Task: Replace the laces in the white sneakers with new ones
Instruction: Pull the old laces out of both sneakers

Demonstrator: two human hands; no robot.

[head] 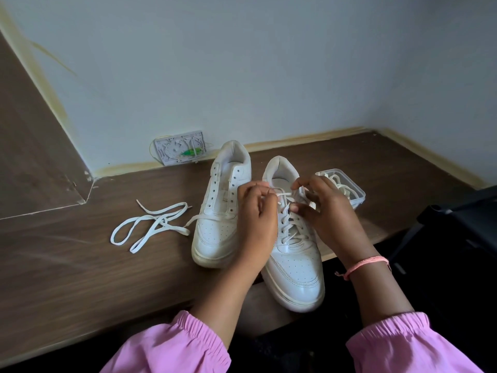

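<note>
Two white sneakers stand on a brown table, toes toward me. The left sneaker [217,211] has bare eyelets. A loose white lace [150,224] lies coiled to its left, one end touching the shoe's side. The right sneaker [293,262] is laced up most of its tongue and its toe overhangs the table's front edge. My left hand [255,211] pinches one lace end above the top eyelets. My right hand [322,208] pinches the other end on the opposite side. The lace [283,195] runs between my fingers.
A clear plastic box [349,189] holding more white laces sits just behind my right hand. A white wall plate [180,149] with a green part leans at the wall's base. A black object [462,219] stands at the right, off the table [80,265].
</note>
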